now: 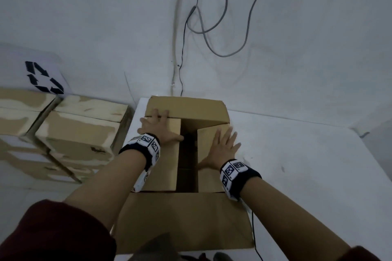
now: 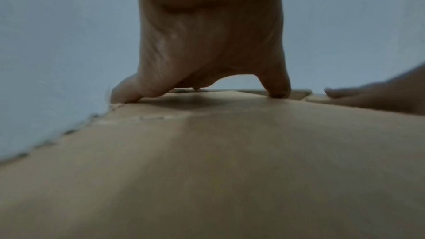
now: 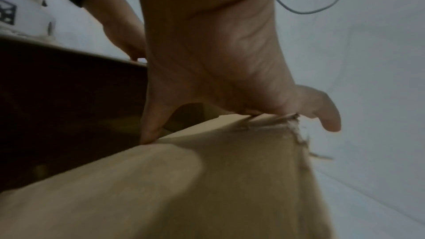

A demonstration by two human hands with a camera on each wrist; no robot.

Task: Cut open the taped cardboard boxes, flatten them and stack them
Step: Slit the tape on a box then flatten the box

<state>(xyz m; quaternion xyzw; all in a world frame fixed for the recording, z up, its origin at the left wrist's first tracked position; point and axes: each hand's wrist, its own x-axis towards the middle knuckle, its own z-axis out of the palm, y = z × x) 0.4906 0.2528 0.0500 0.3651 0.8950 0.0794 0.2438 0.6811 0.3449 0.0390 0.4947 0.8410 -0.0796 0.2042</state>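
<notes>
white tabletop (image 1: 297, 154) meeting pale wall, grey cables (image 1: 246, 34) hanging down it. plain brown cardboard box (image 1: 191, 218) sitting on tabletop, top already open, dark gap showing between flaps. left hand (image 1: 159, 127) pressing flat on left flap, right hand (image 1: 220, 148) pressing flat on right flap, fingers spread, hands apart, gripping nothing. box probably light, stiff, creasing at folds; flap edges likely best hold. taped cardboard boxes (image 1: 78, 133) waiting at left.

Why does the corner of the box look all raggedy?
The cardboard box is torn at its corner, under the right hand: frayed paper shreds stick out there. Otherwise both hands just press flat on its flaps, the left hand too.
</notes>
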